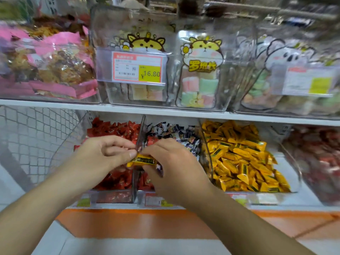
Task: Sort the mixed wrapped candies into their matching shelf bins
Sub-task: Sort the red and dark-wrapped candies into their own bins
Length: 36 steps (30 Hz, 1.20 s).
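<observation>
Two bare hands meet over the clear plastic divider (140, 137) between the lower shelf bins. The left hand (103, 153) has its fingers curled in, thumb and forefinger pressed together on the left end of a yellow wrapped candy with a dark label (142, 161). The right hand (173, 162) is curled over the candy's right end, its fingertips hidden under the knuckles, so it seems to pinch the wrapper there, though the exact grip is blurred. The candy lies level between the two hands, above the front of the bin of red wrapped candies (114, 129) and just beside the divider. Right of the divider sits the bin of dark-and-white wrapped candies (173, 131), and further right the bin of yellow wrapped candies (241, 157), well apart from the held piece. On the shelf above stand clear bins of pastel marshmallow packs (199, 89) with an orange price tag (137, 68).
</observation>
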Motion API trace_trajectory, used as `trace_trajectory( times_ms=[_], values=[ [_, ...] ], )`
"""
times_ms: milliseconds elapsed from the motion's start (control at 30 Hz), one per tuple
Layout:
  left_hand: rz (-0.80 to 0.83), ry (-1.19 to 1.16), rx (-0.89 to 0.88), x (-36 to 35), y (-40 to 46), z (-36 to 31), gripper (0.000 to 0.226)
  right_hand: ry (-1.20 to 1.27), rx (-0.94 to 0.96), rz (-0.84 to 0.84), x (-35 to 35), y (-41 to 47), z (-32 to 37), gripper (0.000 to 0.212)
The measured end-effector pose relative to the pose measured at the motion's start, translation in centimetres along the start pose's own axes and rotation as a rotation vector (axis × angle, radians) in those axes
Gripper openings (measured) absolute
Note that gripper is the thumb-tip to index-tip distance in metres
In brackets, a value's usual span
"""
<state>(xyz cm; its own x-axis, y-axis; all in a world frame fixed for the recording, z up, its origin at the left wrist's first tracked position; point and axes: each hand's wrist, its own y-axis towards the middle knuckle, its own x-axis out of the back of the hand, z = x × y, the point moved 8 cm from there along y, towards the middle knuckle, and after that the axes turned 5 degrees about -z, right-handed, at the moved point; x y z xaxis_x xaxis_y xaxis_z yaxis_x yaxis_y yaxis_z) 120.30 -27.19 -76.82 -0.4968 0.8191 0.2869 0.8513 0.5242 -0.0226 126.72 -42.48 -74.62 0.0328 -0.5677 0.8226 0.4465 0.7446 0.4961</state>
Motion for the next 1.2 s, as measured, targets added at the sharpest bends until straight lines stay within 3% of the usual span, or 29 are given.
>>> trace_trajectory(
  times_ms=[267,400,633,767,900,967,1067,1200],
  values=[
    [-0.015,0.182,-0.114,-1.4,0.2,-0.2,0.011,-0.301,-0.485,-0.171,8.3,-2.9,-11.7,0.035],
    [-0.159,0.394,-0.208,0.8,0.5,-0.1,0.01,-0.396,-0.639,-0.06,8.9,-3.1,-14.1,0.044],
    [-0.259,0.765,-0.166,5.2,1.9,2.6,0.028,-0.108,-0.266,0.089,2.1,-1.0,-6.4,0.053],
    [-0.051,0.832,-0.22,4.4,2.7,5.1,0.052,-0.051,-0.17,0.123,-0.6,-0.3,-4.3,0.052],
    [0.13,0.868,-0.166,2.7,4.1,7.1,0.087,-0.002,-0.105,0.084,-1.7,0.8,-3.0,0.049],
    [0.188,0.866,-0.132,1.9,4.8,7.6,0.096,0.026,-0.024,0.147,-2.7,1.4,-1.7,0.056],
    [0.228,0.909,-0.116,0.8,5.2,8.2,0.09,0.02,0.062,0.336,-5.2,1.7,-0.1,0.063],
    [0.142,0.925,-0.212,1.2,5.3,8.0,0.055,0.037,0.036,0.415,-6.8,1.6,-0.4,0.052]
  ],
)
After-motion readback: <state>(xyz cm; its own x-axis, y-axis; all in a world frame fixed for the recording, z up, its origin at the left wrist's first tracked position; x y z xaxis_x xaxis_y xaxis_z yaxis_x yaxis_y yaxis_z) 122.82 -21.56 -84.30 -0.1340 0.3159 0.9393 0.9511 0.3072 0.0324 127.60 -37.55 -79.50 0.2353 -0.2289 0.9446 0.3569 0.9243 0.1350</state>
